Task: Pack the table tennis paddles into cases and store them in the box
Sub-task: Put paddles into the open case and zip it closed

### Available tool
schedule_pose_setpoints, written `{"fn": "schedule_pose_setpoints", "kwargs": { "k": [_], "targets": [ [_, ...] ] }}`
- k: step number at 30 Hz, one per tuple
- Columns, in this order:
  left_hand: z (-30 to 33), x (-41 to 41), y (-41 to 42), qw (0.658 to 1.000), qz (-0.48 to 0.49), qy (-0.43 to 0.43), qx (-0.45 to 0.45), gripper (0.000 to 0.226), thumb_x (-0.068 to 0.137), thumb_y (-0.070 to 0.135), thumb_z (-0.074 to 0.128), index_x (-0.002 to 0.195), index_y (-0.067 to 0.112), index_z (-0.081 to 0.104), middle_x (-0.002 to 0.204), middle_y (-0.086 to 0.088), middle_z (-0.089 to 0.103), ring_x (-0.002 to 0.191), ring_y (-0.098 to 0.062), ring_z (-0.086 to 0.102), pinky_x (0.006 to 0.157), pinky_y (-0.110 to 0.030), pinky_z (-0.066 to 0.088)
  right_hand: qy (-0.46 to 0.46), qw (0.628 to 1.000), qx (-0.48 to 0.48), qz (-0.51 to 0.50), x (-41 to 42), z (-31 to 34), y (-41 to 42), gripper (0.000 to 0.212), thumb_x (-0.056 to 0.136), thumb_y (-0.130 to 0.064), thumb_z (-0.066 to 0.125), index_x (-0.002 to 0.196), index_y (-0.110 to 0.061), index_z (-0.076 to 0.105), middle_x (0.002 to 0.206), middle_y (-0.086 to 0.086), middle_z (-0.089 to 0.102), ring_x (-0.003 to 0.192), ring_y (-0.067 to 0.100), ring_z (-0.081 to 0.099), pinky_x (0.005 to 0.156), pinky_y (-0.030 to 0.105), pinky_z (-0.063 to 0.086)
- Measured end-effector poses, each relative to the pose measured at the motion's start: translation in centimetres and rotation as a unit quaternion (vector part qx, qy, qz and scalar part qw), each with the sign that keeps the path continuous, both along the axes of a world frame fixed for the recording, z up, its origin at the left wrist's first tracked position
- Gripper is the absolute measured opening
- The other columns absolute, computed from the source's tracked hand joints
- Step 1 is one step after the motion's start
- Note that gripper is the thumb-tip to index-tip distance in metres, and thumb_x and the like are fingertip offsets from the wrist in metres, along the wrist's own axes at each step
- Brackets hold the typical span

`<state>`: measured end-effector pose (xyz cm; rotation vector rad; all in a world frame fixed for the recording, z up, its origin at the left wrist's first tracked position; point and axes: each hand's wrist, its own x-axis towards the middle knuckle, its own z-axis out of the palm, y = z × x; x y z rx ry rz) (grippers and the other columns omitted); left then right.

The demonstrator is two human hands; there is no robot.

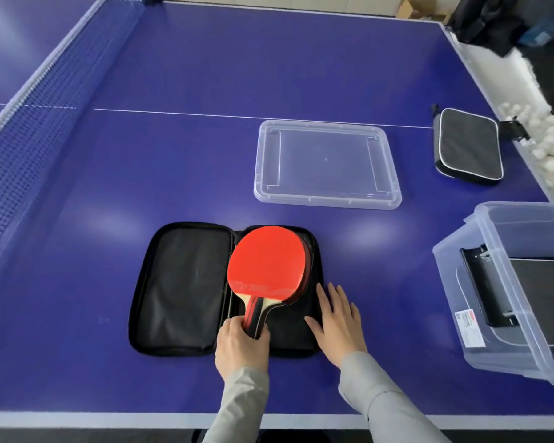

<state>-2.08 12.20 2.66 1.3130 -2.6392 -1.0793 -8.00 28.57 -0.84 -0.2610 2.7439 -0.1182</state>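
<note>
Two paddles point(266, 266) stacked in the right half of the open case point(224, 287) on the table point(173, 91) — left hand point(242, 342) curled round the handles to seat them, right hand point(338, 318) flat with fingers spread, seemingly pinning the case edge — the box point(461, 282) waits well apart to the right, one packed case inside.

Paddle point(264, 262) on open case point(186, 287); lid point(327, 164) behind; box point(518, 282) right.
</note>
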Motion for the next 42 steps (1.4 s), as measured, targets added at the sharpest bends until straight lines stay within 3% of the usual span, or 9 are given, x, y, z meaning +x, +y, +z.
{"fn": "schedule_pose_setpoints", "kwargs": {
  "k": [8,15,20,25,30,33,35,38,42],
  "targets": [
    [-1.1,-1.2,3.4,0.998,0.070,-0.009,0.005,0.029,0.075,0.033,0.072,0.095,0.015,0.061,0.095,0.003,0.058,0.097,-0.024,0.055,0.069,-0.030,0.035,0.018,1.000,-0.020,0.007,0.4,-0.7,0.2,0.070,0.097,-0.055,0.026,0.152,-0.023,-0.001,0.161,0.006,0.004,0.149,0.023,-0.002,0.118,0.045,0.012],
    [-1.9,-1.9,4.7,0.997,0.075,-0.006,0.001,0.031,0.076,0.031,0.073,0.094,0.013,0.056,0.094,0.002,0.053,0.101,-0.021,0.052,0.067,-0.031,0.034,0.028,0.999,-0.016,0.015,0.5,-1.0,0.4,0.070,0.097,-0.056,0.026,0.152,-0.023,-0.002,0.161,0.006,0.004,0.149,0.024,-0.002,0.118,0.047,0.014],
    [-2.2,-2.1,5.0,0.998,0.051,-0.022,0.013,0.036,0.076,0.033,0.072,0.096,0.011,0.052,0.098,-0.001,0.054,0.100,-0.023,0.052,0.074,-0.036,0.042,0.035,0.999,-0.011,0.017,0.6,-1.1,0.2,0.070,0.097,-0.055,0.026,0.152,-0.022,-0.002,0.161,0.007,0.004,0.149,0.025,-0.002,0.117,0.047,0.014],
    [-2.3,-2.1,4.5,0.999,-0.007,-0.043,0.015,0.041,0.077,0.038,0.071,0.099,0.009,0.052,0.101,-0.003,0.057,0.099,-0.025,0.055,0.085,-0.038,0.043,0.031,0.999,-0.023,0.006,0.6,-1.0,0.2,0.070,0.097,-0.054,0.029,0.152,-0.023,-0.002,0.161,0.006,0.004,0.149,0.024,-0.003,0.118,0.046,0.012],
    [-1.7,-1.6,1.4,0.986,-0.104,-0.032,0.122,0.041,0.076,0.049,0.071,0.089,0.014,0.055,0.089,0.002,0.053,0.082,-0.017,0.054,0.072,-0.027,0.042,0.026,0.997,-0.072,-0.009,2.2,-0.3,0.3,0.068,0.097,-0.050,0.035,0.152,-0.025,0.004,0.161,0.004,0.006,0.149,0.022,-0.002,0.119,0.043,0.011],
    [-1.3,-0.5,-1.9,0.965,-0.188,-0.005,0.185,0.038,0.077,0.044,0.073,0.102,0.017,0.063,0.096,0.003,0.061,0.086,-0.010,0.059,0.079,-0.024,0.048,0.026,0.993,-0.111,-0.016,3.9,-0.1,0.4,0.065,0.097,-0.046,0.040,0.152,-0.025,0.011,0.160,0.003,0.009,0.149,0.021,0.000,0.119,0.042,0.013],
    [-1.3,0.5,-4.2,0.950,-0.258,-0.002,0.175,0.044,0.074,0.038,0.077,0.111,0.018,0.063,0.100,0.008,0.060,0.091,-0.004,0.057,0.083,-0.013,0.043,0.030,0.989,-0.142,-0.018,4.9,0.1,0.3,0.059,0.097,-0.042,0.044,0.150,-0.025,0.023,0.160,0.002,0.012,0.149,0.020,0.003,0.119,0.041,0.016],
    [-1.6,1.6,-5.7,0.920,-0.376,-0.008,0.113,0.052,0.069,0.034,0.082,0.114,0.016,0.064,0.102,0.012,0.054,0.096,-0.002,0.053,0.089,-0.007,0.035,0.050,0.977,-0.206,-0.025,6.1,0.2,-0.1,0.039,0.094,-0.034,0.055,0.131,-0.022,0.052,0.157,0.003,0.021,0.148,0.021,0.010,0.116,0.042,0.022],
    [-1.8,1.6,-5.2,0.907,-0.416,0.014,0.071,0.042,0.070,0.032,0.082,0.102,0.009,0.069,0.093,0.005,0.057,0.093,-0.014,0.055,0.090,-0.022,0.041,0.072,0.967,-0.242,-0.037,7.0,0.1,-0.6,0.009,0.088,-0.024,0.066,0.094,-0.018,0.063,0.153,0.005,0.031,0.146,0.023,0.017,0.111,0.042,0.026]
  ]
}}
